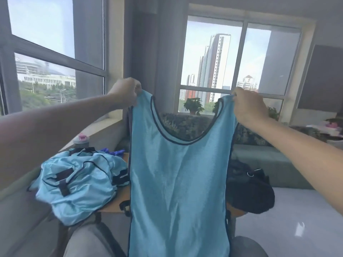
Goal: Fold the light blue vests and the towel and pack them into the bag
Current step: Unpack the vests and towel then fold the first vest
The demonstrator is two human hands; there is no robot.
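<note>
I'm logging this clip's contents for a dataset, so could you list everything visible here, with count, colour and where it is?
held vest: one, light blue with dark trim, hanging in the centre by its shoulder straps
pile of vests: count unclear, light blue, heaped on the table at left
bag: one, black, on the table's right side, partly behind the held vest
table: one, wooden, below the vests
bottle: one, grey with pink lid, behind the pile
potted plant: one, green, by the far window
sofa: one, grey-green, right background
left hand: pinches left strap
right hand: pinches right strap
</note>
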